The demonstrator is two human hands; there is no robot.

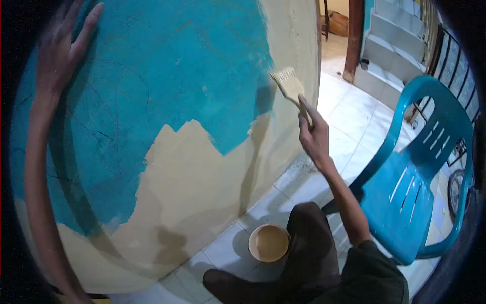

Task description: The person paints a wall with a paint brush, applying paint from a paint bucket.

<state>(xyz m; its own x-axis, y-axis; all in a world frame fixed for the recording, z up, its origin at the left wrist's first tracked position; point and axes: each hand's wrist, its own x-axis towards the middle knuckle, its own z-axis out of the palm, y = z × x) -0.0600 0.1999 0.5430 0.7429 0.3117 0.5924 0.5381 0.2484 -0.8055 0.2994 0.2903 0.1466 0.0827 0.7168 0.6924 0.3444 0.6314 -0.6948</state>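
Note:
My right hand grips the handle of a wide paintbrush, its bristles coated in cream paint and at or close to the wall, by the edge between teal and cream. My left hand lies against the teal part of the wall at the upper left, fingers stretched and apart, holding nothing. Cream paint covers the lower wall with a jagged upper edge, and also a strip on the right. A round tub of cream paint stands on the floor beside my leg.
A teal plastic chair stands close on the right. Behind it are white steps, a metal railing and part of a wheel. White floor tiles run along the wall. My bent legs are below.

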